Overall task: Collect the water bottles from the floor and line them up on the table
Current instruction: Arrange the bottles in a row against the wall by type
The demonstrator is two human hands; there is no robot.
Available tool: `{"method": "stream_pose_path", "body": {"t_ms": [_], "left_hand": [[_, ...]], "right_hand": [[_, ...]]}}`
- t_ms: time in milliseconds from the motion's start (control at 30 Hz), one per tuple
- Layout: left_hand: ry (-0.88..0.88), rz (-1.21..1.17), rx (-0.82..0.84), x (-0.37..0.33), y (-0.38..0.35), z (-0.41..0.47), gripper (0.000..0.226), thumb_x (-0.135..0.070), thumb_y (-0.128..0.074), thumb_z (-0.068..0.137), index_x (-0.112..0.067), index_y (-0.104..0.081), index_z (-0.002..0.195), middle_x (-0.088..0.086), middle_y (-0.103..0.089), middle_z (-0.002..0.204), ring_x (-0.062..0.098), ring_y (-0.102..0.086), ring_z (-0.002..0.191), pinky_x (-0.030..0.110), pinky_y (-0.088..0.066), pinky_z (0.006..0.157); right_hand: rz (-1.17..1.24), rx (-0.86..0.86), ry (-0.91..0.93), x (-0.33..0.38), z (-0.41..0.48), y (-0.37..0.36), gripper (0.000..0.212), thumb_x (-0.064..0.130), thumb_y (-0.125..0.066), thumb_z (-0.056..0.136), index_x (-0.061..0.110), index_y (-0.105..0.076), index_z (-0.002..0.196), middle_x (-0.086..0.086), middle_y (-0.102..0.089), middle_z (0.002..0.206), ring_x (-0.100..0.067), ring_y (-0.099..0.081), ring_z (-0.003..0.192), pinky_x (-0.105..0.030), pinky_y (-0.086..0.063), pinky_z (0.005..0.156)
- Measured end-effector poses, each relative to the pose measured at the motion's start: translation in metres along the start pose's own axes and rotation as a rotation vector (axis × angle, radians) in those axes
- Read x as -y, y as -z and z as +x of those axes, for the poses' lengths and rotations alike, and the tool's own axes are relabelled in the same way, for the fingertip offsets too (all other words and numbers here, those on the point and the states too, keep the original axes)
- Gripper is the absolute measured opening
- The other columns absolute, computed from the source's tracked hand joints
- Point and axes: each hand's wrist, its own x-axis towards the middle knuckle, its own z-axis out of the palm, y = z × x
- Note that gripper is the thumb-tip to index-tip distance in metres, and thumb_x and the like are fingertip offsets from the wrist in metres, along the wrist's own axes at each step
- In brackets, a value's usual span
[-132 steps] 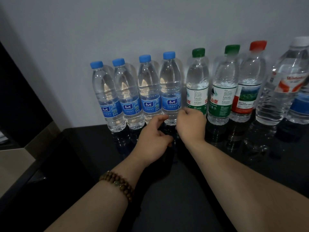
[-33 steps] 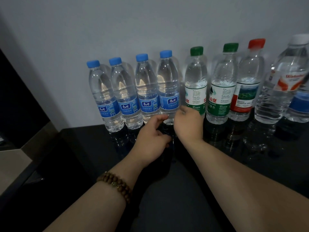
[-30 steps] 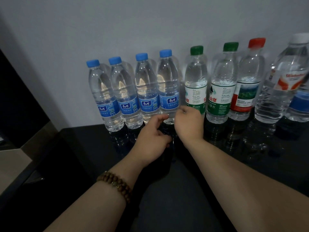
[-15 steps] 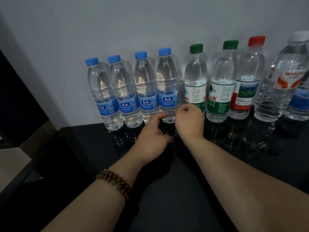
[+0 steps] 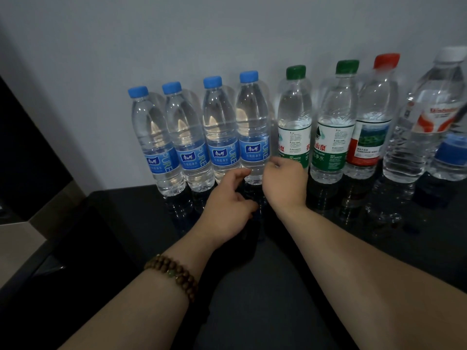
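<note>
1. Black glossy table (image 5: 252, 286) is set against a grey wall (image 5: 227, 34). All bottles are stood upright in one row along the wall, probably so that the row is backed and kept straight.
2. Four blue-capped bottles (image 5: 187, 137) are packed side by side at the left. Two green-capped bottles (image 5: 333, 137), a red-capped bottle (image 5: 374, 117) and a larger white-capped bottle (image 5: 424, 122) follow to the right. Grouping by kind is apparent.
3. Left hand (image 5: 227, 208), with a bead bracelet (image 5: 174, 274) on the wrist, is held low before the rightmost blue-capped bottle (image 5: 252, 137). The fingers are curled and the thumb tip is by the base. Grip or mere touch cannot be told.
4. Right hand (image 5: 284, 184) is curled before the base of the nearer green-capped bottle (image 5: 294, 117). Its fingertips are hidden, so a pinch cannot be confirmed.
5. A small gap is seen between these two bottles. The hands are probably kept at base height so a nudge can be given without tipping.
6. The task is judged nearly done, with spacing being tidied. No floor bottles are in view.
</note>
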Motion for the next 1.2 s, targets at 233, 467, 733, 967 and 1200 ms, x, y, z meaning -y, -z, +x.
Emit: {"method": "stream_pose_path", "body": {"t_ms": [233,467,733,967,1200], "left_hand": [[0.009,0.028,0.035,0.001,0.001,0.0,0.072,0.008,-0.069,0.078,-0.027,-0.049,0.138,-0.031,-0.06,0.095,0.009,-0.064,0.059,0.039,-0.059,0.072],[0.026,0.052,0.059,0.0,0.001,0.0,0.076,-0.003,-0.071,0.073,-0.035,-0.046,0.137,-0.02,-0.058,0.085,0.015,-0.065,0.062,0.048,-0.06,0.076],[0.033,-0.008,-0.101,-0.002,0.002,-0.001,0.057,0.006,-0.068,0.079,-0.028,-0.057,0.124,-0.021,-0.064,0.113,0.013,-0.067,0.056,0.031,-0.056,0.064],[-0.077,0.262,-0.423,-0.002,0.012,-0.002,0.026,-0.006,-0.066,0.083,-0.027,-0.063,0.098,-0.013,-0.069,0.09,0.002,-0.063,0.071,0.015,-0.048,0.068],[0.029,0.383,-0.422,0.008,0.021,0.003,0.034,-0.016,-0.068,0.088,-0.02,-0.064,0.122,-0.005,-0.065,0.121,0.012,-0.061,0.104,0.027,-0.047,0.088]], "right_hand": [[0.003,-0.002,-0.004,0.001,0.002,0.001,0.024,0.014,-0.053,0.089,0.027,-0.069,0.076,0.012,-0.064,0.065,0.0,-0.056,0.053,-0.007,-0.033,0.039],[0.009,-0.043,-0.005,-0.002,0.003,-0.001,0.037,0.013,-0.052,0.089,0.02,-0.055,0.053,0.009,-0.047,0.041,-0.001,-0.046,0.039,-0.013,-0.029,0.034],[0.015,-0.007,-0.052,-0.002,0.003,-0.002,0.019,0.029,-0.062,0.083,0.021,-0.071,0.098,0.012,-0.066,0.076,0.001,-0.059,0.066,-0.018,-0.039,0.051],[-0.031,0.021,-0.056,-0.002,0.002,-0.004,0.052,0.053,-0.063,0.07,0.021,-0.065,0.111,0.006,-0.068,0.092,-0.006,-0.062,0.074,-0.025,-0.044,0.057],[-0.105,0.046,0.002,-0.008,0.002,-0.006,0.06,0.063,-0.069,0.076,0.022,-0.057,0.118,0.014,-0.06,0.085,-0.002,-0.057,0.072,-0.025,-0.041,0.057]]}}
